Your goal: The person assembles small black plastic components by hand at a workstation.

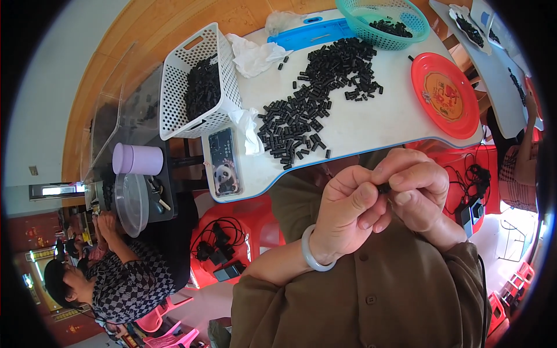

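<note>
My left hand (348, 204), with a pale bangle (313, 249) on its wrist, and my right hand (422, 188) meet in front of my chest, near the table's edge. Both sets of fingertips pinch one small black piece (383, 188), mostly covered by the fingers. A loose pile of short black cylindrical plastic pieces (296, 119) spreads across the white table (371, 124) beyond my hands. To the right of that pile lies a red round plate (420, 78) with a patterned centre.
A white perforated basket (229, 95) of black parts stands at the left, by crumpled tissue (252, 55) and a phone (223, 162). At the back are a blue tray (307, 36) and a green colander (383, 43). Another person (125, 272) works at left, near a lilac cup (137, 159).
</note>
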Motion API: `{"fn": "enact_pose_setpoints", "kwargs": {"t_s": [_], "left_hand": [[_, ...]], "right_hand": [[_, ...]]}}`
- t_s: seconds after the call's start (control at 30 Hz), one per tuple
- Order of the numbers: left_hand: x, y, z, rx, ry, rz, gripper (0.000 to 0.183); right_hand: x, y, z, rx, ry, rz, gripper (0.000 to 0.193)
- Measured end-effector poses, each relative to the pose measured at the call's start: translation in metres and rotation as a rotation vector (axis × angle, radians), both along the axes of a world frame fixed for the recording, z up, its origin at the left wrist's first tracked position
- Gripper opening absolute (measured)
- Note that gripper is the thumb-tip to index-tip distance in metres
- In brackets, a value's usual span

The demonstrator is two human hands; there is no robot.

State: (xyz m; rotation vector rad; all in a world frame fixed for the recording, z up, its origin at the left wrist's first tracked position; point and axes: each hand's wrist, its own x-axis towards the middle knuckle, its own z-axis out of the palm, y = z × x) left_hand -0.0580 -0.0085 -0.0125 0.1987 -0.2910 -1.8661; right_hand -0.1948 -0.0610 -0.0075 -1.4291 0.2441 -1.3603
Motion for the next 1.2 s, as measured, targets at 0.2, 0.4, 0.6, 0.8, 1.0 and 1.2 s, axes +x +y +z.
{"fn": "enact_pose_setpoints", "kwargs": {"t_s": [0.2,0.4,0.6,0.8,1.0,1.2], "left_hand": [[-0.002,0.000,0.001,-0.027,-0.018,0.051,0.016],[-0.001,-0.001,-0.004,-0.043,-0.026,0.054,0.014],[0.000,0.001,-0.007,-0.012,-0.073,0.041,0.015],[0.011,0.000,0.001,-0.166,-0.611,0.123,0.014],[0.020,-0.007,0.008,-0.589,-1.201,0.538,0.018],[0.018,-0.005,0.008,-0.641,-1.339,0.577,0.021]], "right_hand": [[0.005,0.004,0.002,0.145,-0.083,-0.084,0.030],[-0.002,0.000,0.007,0.222,0.063,0.032,0.032],[-0.002,0.001,0.009,0.134,0.165,-0.038,0.011],[-0.001,0.001,0.004,0.230,0.122,0.076,0.008],[-0.007,0.002,0.022,0.740,0.267,0.282,0.010],[-0.009,0.004,0.019,0.574,0.352,0.203,0.007]]}}
